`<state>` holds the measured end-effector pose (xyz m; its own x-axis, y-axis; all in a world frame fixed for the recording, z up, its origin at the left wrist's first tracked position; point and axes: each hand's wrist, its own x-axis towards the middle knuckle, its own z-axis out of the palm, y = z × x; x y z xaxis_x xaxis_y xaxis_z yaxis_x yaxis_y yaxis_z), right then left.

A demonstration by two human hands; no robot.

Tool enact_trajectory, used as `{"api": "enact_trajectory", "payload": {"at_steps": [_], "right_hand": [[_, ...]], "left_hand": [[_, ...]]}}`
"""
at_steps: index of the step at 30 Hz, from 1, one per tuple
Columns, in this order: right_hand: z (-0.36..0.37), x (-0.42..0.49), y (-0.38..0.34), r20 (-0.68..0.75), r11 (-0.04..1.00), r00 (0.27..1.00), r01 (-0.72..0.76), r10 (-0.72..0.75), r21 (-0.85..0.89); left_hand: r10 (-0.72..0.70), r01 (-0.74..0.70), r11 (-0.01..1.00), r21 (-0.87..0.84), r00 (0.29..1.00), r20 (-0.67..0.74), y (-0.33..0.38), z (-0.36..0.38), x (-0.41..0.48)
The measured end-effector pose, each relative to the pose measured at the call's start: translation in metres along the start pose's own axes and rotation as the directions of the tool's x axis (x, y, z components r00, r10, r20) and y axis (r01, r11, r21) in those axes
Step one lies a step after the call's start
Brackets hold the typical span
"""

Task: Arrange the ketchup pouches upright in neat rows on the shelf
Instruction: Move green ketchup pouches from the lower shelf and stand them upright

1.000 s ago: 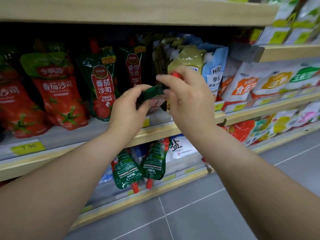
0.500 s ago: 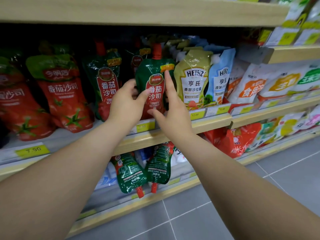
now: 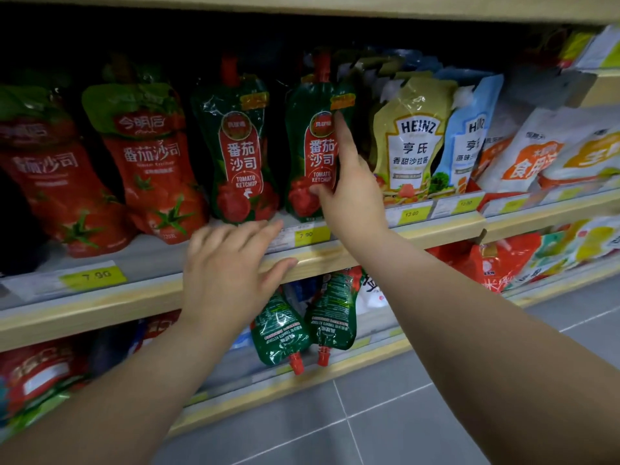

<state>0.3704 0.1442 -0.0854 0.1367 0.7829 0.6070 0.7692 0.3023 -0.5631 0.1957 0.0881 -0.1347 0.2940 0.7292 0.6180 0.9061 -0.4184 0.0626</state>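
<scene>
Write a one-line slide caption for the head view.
Right hand steadies an upright green ketchup pouch on the shelf; left hand hovers open at the edge.

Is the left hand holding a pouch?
No. The left hand is open over the shelf edge, empty, while the right hand touches the green pouch.

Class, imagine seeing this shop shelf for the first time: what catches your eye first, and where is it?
First, the right hand pressed flat against an upright green ketchup pouch at the middle of the shelf, beside a matching pouch. Next, the left hand spread open over the shelf's front edge. Below, two green pouches hang upside down, red caps pointing downward.
</scene>
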Motion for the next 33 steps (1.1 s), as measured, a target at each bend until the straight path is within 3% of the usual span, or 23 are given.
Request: {"api": "enact_trajectory", "payload": {"at_steps": [9,12,16,19,21,24,26,28,33], "right_hand": [[0.004,0.004,-0.005,0.022,0.999,0.999,-0.028,0.029,-0.028],[-0.005,-0.022,-0.006,-0.036,0.997,0.997,0.067,-0.069,-0.042],[-0.012,-0.082,-0.002,-0.086,0.962,0.961,0.253,-0.262,-0.106],[-0.003,-0.127,0.006,0.031,0.957,0.963,0.271,-0.269,-0.103],[0.008,-0.152,0.013,0.186,0.965,0.953,0.255,-0.240,-0.059],[0.027,-0.179,0.021,0.504,0.963,0.849,0.245,-0.157,-0.112],[0.038,-0.190,0.026,0.642,0.940,0.763,0.266,-0.072,-0.211],[0.048,-0.199,0.026,0.690,0.906,0.723,0.313,-0.032,-0.286],[0.045,-0.193,0.026,0.643,0.907,0.763,0.319,-0.073,-0.276]], "left_hand": [[0.044,-0.049,0.996,-0.072,0.996,-0.080,-0.005,0.004,0.002],[0.090,-0.097,0.991,-0.094,0.993,-0.079,-0.009,0.002,-0.001],[0.287,-0.305,0.949,-0.081,0.942,-0.176,-0.018,0.002,-0.027],[0.349,-0.375,0.921,-0.111,0.916,-0.195,-0.024,0.004,-0.056],[0.330,-0.344,0.927,-0.148,0.937,-0.112,-0.027,0.005,-0.072],[0.251,-0.228,0.948,-0.221,0.965,0.078,-0.033,0.007,-0.093],[0.199,-0.151,0.956,-0.250,0.964,0.179,-0.035,0.008,-0.105],[0.168,-0.099,0.959,-0.266,0.953,0.254,-0.038,0.009,-0.118],[0.122,-0.018,0.950,-0.312,0.941,0.315,-0.041,0.010,-0.121]]}}
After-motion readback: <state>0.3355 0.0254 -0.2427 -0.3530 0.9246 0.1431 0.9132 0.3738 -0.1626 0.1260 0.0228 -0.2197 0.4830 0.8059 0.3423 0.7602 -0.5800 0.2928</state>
